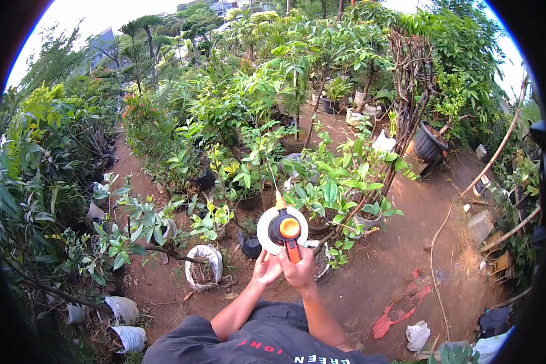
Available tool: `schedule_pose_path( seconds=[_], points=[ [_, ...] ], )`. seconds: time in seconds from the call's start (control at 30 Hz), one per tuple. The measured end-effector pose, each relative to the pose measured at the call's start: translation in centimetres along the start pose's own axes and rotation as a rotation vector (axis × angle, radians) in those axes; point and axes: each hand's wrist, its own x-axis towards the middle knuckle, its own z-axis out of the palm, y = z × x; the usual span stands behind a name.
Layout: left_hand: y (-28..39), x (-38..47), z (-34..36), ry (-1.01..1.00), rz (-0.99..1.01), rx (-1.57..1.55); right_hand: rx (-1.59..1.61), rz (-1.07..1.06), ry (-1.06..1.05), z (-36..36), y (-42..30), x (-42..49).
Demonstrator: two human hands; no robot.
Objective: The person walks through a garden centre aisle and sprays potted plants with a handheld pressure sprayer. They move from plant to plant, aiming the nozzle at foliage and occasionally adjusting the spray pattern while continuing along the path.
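My right hand (298,269) is closed round the orange and black handle of a hand pump sprayer (285,227) with a round white bottle, an orange pump knob and a yellow nozzle. From the nozzle a thin stream of liquid runs forward toward the leafy potted plants (330,193). My left hand (268,268) is palm up with its fingers at the lower side of the bottle, close beside the right hand; how firmly it holds the bottle is hard to tell.
A white grow bag (204,268) stands left of my hands, near a black grow bag (249,245). Bundled bare stems (407,91) rise at the right, beside a tilted black pot (430,141). A hose (432,255), red plastic scraps (393,318) and a white bag (417,336) lie on the soil.
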Motion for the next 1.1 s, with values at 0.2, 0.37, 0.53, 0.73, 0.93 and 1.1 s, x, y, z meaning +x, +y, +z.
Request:
schedule_pose_path(
  seconds=[0.2,0.37,0.53,0.73,0.93,1.1],
  points=[
    [0.7,-0.2,0.8,0.004,-0.073,0.058,-0.027,-0.036,0.097,1.7,-0.2,-0.5],
    [1.7,-1.4,0.3,0.11,-0.131,0.1,0.007,0.003,0.172,2.6,0.6,-2.2],
    [2.9,-2.2,-0.4,0.186,-0.235,0.176,-0.009,-0.008,0.315,4.1,1.9,-3.6],
    [3.1,-3.3,-0.8,0.189,-0.344,0.19,-0.125,-0.035,0.447,5.8,1.8,-5.0],
    [3.5,-5.1,-2.0,0.099,-0.503,0.105,-0.199,-0.035,0.545,8.2,2.3,-6.1],
    [5.0,-7.7,-0.4,0.214,-0.389,0.337,-0.257,0.005,0.507,11.1,2.9,-5.8]
  ],
)
